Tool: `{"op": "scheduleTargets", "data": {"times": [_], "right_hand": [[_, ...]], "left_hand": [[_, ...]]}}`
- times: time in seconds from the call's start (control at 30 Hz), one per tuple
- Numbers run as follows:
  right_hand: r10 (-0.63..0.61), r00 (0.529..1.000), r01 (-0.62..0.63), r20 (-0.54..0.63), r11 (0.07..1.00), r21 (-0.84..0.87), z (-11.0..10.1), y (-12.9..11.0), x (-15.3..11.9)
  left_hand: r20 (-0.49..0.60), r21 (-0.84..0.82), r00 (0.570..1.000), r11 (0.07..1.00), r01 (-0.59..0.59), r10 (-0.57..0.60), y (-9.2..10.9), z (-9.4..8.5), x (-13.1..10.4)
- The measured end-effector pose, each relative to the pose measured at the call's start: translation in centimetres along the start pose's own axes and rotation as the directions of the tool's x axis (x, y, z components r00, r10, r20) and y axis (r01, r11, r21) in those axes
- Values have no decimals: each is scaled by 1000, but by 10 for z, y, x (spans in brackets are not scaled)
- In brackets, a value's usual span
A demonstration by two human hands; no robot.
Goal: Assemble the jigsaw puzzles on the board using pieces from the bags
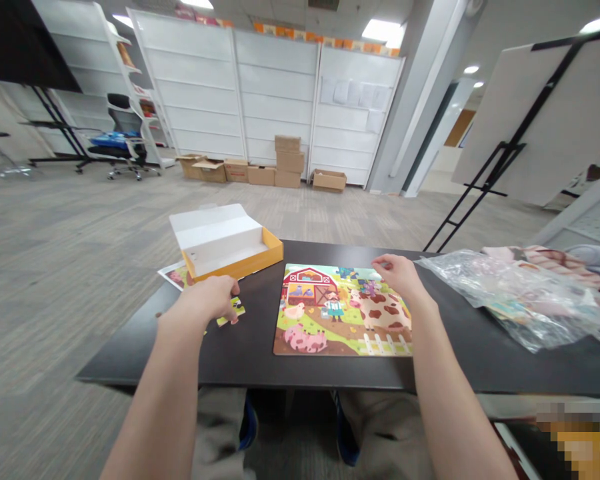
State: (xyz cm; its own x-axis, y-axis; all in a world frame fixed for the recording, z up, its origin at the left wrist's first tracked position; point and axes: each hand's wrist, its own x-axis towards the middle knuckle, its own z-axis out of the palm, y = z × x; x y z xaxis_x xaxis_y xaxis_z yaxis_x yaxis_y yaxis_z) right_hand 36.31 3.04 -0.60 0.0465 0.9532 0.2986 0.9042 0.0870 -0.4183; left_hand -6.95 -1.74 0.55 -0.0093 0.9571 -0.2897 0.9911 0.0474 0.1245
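A farm jigsaw puzzle (340,313) with a barn, a pig and a spotted cow lies on the black table. Blue and purple patches show near its top right, where the picture differs from the parts around it. My right hand (397,272) is over that upper right corner, thumb and fingertips pinched together; whatever they hold is too small to make out. On the left, my left hand (211,298) reaches down with curled fingers around a green puzzle piece (237,309) at the table top. Part of that piece is hidden by the fingers.
An open yellow box (250,263) with a white lid stands behind my left hand, partly over a printed sheet (175,275). Clear plastic bags (525,300) with soft cloth items cover the table's right side. The table's front edge (300,385) is close to my legs.
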Motion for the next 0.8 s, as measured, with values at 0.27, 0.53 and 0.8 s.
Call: {"op": "scheduleTargets", "data": {"times": [0.27,0.53,0.8], "right_hand": [[10,995,-4,-96,998,57,-10,-1,-3],[4,996,3,-86,997,74,-11,-3,-5],[-7,998,11,-57,998,59,-12,-9,-5]], "left_hand": [[24,-31,998,998,-58,59,9,-5,-7],[1,-80,998,995,-65,65,3,-3,-5],[-5,-147,991,980,-135,136,14,-9,-14]]}}
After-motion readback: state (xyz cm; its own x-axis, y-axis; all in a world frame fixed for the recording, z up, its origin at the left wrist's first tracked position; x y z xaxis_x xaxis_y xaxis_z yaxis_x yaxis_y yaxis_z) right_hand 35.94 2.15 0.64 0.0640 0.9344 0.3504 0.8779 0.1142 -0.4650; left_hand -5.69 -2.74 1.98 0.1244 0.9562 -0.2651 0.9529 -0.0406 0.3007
